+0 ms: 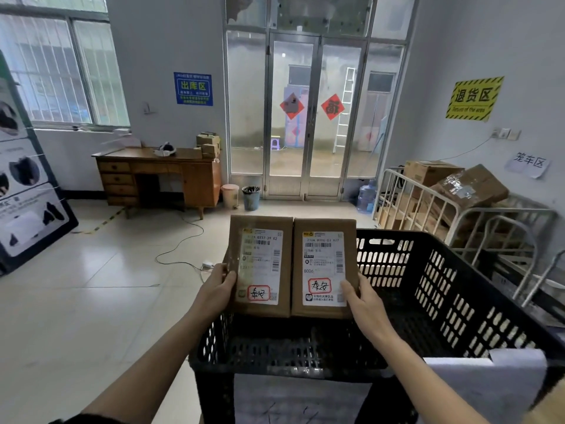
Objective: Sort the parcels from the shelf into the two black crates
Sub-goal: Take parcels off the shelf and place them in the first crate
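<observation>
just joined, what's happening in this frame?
A person is sorting parcels. The left hand grips the left parcel by its lower left edge and the right hand grips the right parcel by its lower right edge, side by side, labels facing the camera. Both are held above the black crate, neither set down in it yet. Only one crate is in view.

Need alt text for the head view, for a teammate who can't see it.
The left hand holds the left parcel and the right hand the right parcel, side by side, labels facing the camera, above a black crate. Behind: wooden desk, glass doors.
</observation>
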